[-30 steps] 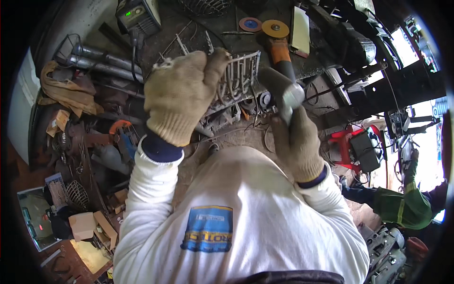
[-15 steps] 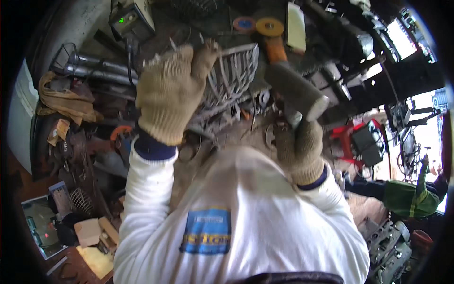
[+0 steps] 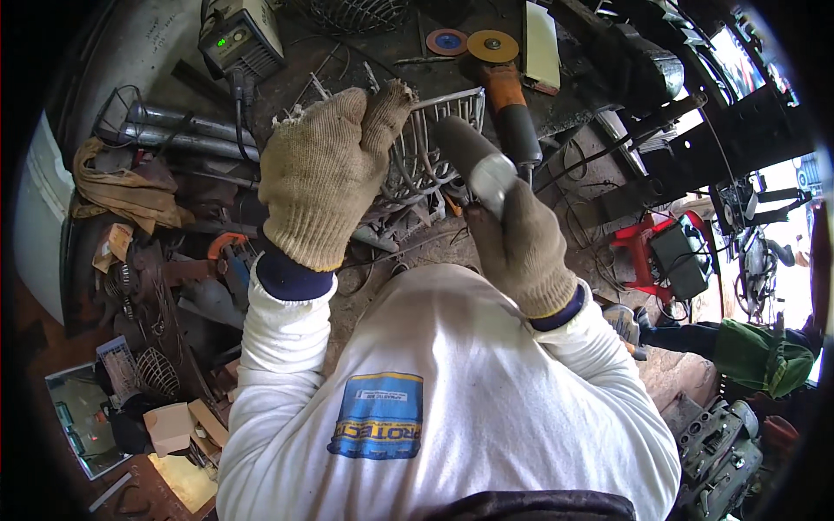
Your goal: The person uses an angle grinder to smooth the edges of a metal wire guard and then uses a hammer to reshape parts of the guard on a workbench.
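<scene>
- A cluttered metal workshop: a dark, grimy counter (image 3: 347,78) runs across the top, with scrap and tools spread over the floor below it.
- A white wire-frame basket (image 3: 430,143) sits at the counter's edge, between the two gloved hands and partly hidden by them.
- The left hand (image 3: 326,178), in a knitted work glove frayed at the top, is curled closed over the basket's left side; the exact wire it pinches is hidden.
- The right hand (image 3: 521,247), also gloved, is wrapped tight around a grey cylindrical tool body (image 3: 478,165), probably a grinder, pointed toward the basket. Its working end cannot be seen.
- Just behind lies an angle grinder with an orange handle (image 3: 508,95), and two loose discs (image 3: 469,43) beside it.
- A small welding machine with a green light (image 3: 239,39) stands at the upper left; steel pipes (image 3: 187,130) lie below it.
- Risk, as a judgement: the thin wires could snag the tool and jerk the basket, since only one hand steadies it; the frayed glove is close enough to catch.
</scene>
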The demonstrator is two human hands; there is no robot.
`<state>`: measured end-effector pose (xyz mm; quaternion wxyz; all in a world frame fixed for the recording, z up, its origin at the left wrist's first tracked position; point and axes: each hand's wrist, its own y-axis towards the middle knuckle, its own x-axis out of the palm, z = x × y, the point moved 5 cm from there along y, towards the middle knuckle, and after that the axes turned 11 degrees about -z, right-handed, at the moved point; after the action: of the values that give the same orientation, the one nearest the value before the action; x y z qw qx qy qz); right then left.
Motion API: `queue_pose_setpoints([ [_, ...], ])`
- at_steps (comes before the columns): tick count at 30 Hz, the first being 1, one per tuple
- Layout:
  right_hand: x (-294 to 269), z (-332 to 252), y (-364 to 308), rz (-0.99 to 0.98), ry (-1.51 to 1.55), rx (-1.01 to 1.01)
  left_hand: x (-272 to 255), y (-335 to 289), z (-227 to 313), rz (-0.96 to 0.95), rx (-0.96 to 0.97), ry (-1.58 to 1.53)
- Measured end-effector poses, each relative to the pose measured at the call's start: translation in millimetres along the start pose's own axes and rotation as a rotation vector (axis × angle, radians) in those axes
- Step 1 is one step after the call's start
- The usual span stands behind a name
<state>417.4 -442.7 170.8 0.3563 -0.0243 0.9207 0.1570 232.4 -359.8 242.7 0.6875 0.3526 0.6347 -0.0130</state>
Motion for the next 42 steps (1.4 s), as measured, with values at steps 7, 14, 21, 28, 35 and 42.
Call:
queue_pose_setpoints([
  [7, -42, 3, -6, -0.095, 0.764, -0.541, -5, 8, -2, 0.079, -0.076, -0.093],
  [14, -20, 4, -14, 0.182, 0.115, 0.011, 0, 8, -16, 0.044, -0.054, 0.007],
  [21, -14, 4, 1, 0.088, 0.095, -0.081, -5, 3, -34, -0.016, -0.176, -0.103],
  [28, 7, -8, 12, -0.042, 0.091, -0.129, -19, -2, -39, -0.054, -0.204, -0.272],
  [35, 17, -5, 12, -0.049, 0.186, -0.085, -9, -14, -57, -0.070, -0.281, -0.482],
  [42, 27, -5, 9, -0.116, 0.191, -0.077, -3, -18, -57, -0.115, -0.328, -0.564],
])
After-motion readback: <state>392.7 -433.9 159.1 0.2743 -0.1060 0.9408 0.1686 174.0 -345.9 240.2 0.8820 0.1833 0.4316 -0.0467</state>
